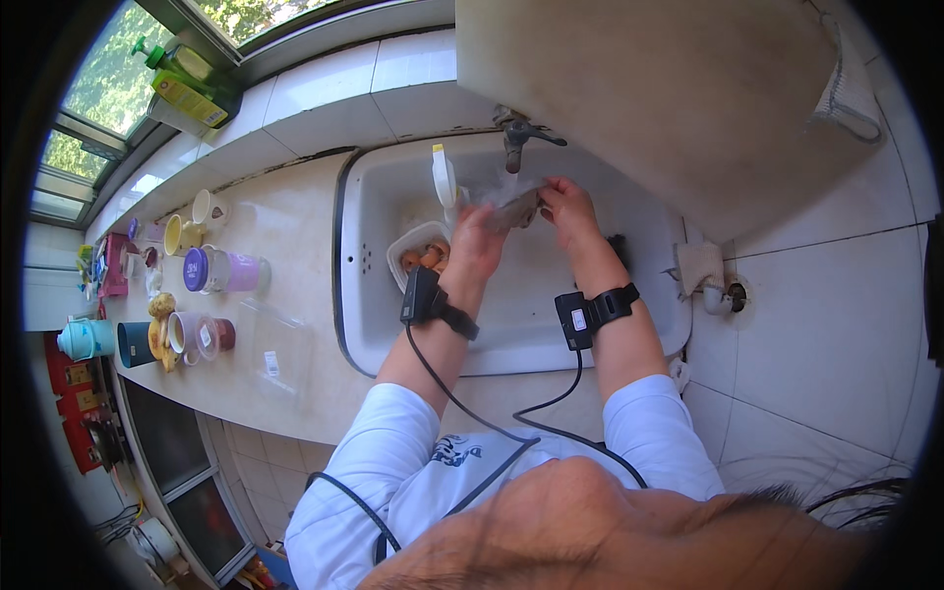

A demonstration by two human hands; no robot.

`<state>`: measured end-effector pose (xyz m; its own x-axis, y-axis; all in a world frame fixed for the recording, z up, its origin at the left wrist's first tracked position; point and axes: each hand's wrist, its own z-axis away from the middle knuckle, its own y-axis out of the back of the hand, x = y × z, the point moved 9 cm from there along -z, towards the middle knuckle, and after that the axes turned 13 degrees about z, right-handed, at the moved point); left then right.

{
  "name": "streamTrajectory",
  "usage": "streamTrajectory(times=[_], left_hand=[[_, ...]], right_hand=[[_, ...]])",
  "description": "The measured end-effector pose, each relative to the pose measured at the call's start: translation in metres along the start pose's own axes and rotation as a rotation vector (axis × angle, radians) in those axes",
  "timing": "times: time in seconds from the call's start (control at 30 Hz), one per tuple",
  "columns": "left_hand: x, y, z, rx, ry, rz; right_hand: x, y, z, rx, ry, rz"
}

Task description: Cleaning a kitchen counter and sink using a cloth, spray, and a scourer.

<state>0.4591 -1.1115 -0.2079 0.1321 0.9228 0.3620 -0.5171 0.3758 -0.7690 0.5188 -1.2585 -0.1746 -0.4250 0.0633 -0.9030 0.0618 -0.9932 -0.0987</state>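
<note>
Water runs from the faucet (516, 144) into the white sink (590, 354). Just below the spout, my left hand (476, 236) and my right hand (569, 210) hold a thin, partly see-through plastic bag (512, 210) between them, its far edge blurred by the water. The fingertips of my right hand pinch the bag's right edge; my left hand supports its left side. Left of my left hand, a white plastic container (398, 247) holds several broken eggshells (434, 254). A white bottle (444, 177) stands behind it. Something dark (618, 254) lies partly hidden by my right forearm.
Jars, cups and bananas (158, 341) stand on the counter (295, 206) at left. A green pump bottle (192, 85) is on the window ledge. A large pale panel (686, 88) juts in at upper right, with a cloth (700, 269) over a pipe beside the sink.
</note>
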Motion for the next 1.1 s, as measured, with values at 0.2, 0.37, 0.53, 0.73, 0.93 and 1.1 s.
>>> streamTrajectory(times=[0.2, 0.37, 0.53, 0.73, 0.93, 1.1], left_hand=[[-0.041, -0.045, 0.023, -0.062, 0.363, 0.237], [-0.030, -0.005, -0.028, -0.171, 0.401, 0.186], [-0.033, -0.039, -0.010, -0.976, 0.578, 0.458], [-0.054, -0.050, -0.012, -0.070, 0.295, 0.156], [0.004, -0.010, -0.042, -0.967, 0.476, 0.294], [-0.056, -0.041, 0.004, 0.053, 0.418, 0.105]], right_hand=[[-0.016, -0.029, 0.016, -0.129, 0.199, -0.095], [-0.047, -0.085, 0.125, 0.101, 0.908, 0.871], [-0.033, -0.086, 0.076, 0.071, 0.594, 0.963], [-0.048, -0.016, 0.001, 0.373, 0.276, 0.938], [-0.044, -0.122, 0.102, 0.206, 0.716, 1.043], [-0.028, -0.027, 0.002, 0.179, 0.211, 1.040]])
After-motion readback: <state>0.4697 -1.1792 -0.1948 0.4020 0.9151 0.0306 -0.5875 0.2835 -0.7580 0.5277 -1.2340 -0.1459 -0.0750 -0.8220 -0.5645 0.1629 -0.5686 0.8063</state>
